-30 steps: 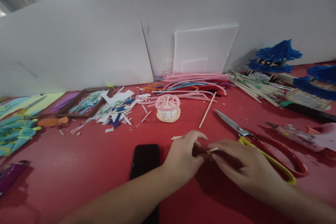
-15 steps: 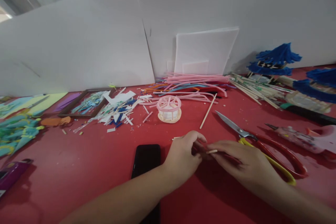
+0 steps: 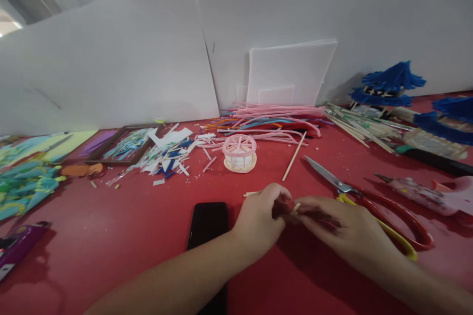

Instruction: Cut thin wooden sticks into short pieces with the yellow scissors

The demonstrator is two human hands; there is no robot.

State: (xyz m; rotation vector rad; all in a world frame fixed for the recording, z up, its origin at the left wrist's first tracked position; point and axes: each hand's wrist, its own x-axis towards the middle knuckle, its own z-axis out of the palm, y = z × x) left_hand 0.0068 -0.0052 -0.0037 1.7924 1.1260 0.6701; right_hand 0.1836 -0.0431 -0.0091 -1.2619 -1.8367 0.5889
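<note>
Over the red table, my left hand (image 3: 260,214) and my right hand (image 3: 342,226) meet fingertip to fingertip. Between them a short piece of wooden stick (image 3: 296,207) pokes out, pale and tilted upward. Both hands are closed in a pinch around it; the rest of the piece is hidden by fingers. Just beyond my left hand lie small stick pieces (image 3: 250,194). Farther off stands a small round model (image 3: 239,154) with a pink spoked ring on top, thin posts and a pale base. A longer wooden stick (image 3: 293,156) lies to its right.
Red-and-yellow-handled scissors (image 3: 347,188) lie right of my hands, near a pink glue gun (image 3: 432,197). A black phone (image 3: 209,224) rests under my left forearm. Pink pipe cleaners (image 3: 277,110), paper scraps (image 3: 173,150) and blue-roofed models (image 3: 391,78) line the back.
Between my fingertips the short stick has turned from nearly level to tilted upward. My hands have stayed in about the same place, and the view has shifted slightly.
</note>
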